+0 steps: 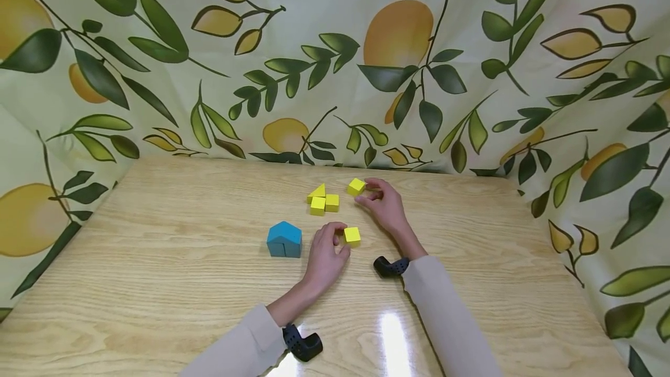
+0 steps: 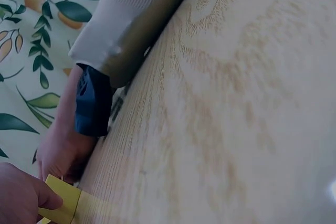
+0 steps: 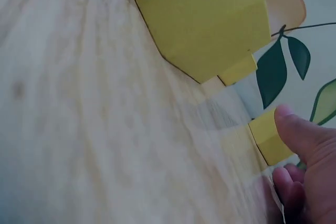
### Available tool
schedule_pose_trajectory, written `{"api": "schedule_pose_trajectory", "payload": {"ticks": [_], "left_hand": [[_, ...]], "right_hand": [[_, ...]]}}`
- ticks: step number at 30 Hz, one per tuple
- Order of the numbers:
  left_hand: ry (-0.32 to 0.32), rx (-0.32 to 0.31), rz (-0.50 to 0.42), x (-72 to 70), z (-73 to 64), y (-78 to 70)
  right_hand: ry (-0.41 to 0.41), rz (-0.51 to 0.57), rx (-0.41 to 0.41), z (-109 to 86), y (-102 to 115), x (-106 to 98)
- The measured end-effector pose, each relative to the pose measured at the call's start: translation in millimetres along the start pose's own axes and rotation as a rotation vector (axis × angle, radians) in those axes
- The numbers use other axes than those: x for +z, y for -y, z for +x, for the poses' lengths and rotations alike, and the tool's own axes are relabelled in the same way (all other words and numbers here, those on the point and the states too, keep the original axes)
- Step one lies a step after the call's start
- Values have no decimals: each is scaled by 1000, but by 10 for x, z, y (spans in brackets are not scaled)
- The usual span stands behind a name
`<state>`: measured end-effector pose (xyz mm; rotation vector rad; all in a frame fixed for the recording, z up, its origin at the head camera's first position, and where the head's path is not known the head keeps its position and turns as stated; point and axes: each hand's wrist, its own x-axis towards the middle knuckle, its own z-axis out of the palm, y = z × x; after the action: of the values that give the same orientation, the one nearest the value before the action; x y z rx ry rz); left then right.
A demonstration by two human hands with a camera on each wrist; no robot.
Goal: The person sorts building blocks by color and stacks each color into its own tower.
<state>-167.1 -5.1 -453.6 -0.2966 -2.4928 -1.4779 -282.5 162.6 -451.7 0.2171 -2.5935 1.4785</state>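
My left hand (image 1: 325, 255) pinches a yellow cube (image 1: 352, 237) between thumb and fingers, close over the table. In the left wrist view its thumb lies on a face of that cube (image 2: 62, 200). Farther back, my right hand (image 1: 385, 205) holds another yellow cube (image 1: 356, 186) at its fingertips. The right wrist view shows the thumb on this cube (image 3: 269, 137), with other fingers curled below. Left of the right hand, a yellow triangular block (image 1: 317, 192) stands behind two yellow cubes (image 1: 317, 206) set side by side.
A blue house-shaped block (image 1: 284, 240) with a pointed top stands left of my left hand. The wooden table (image 1: 183, 284) ends at the back against a leaf-and-fruit patterned cloth (image 1: 314, 10). Both wrists wear dark camera bands (image 1: 302, 345).
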Motion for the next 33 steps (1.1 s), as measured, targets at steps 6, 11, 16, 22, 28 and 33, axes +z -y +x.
{"api": "schedule_pose_trajectory", "payload": {"ticks": [6, 11, 16, 22, 28, 33], "left_hand": [[-1, -5, 11, -3, 1, -3], [1, -5, 13, 1, -2, -7], [6, -5, 9, 6, 0, -16], [17, -19, 5, 3, 9, -23], [7, -11, 6, -3, 4, -16], [9, -15, 5, -19, 7, -15]], "right_hand": [[1, -34, 43, 62, 18, 22], [-3, -71, -2, 99, 19, 26], [-9, -68, -12, 114, 3, 14], [-5, -39, 3, 95, 7, 1], [2, -16, -31, 48, -18, 7], [6, 31, -62, 8, -23, -9]]}}
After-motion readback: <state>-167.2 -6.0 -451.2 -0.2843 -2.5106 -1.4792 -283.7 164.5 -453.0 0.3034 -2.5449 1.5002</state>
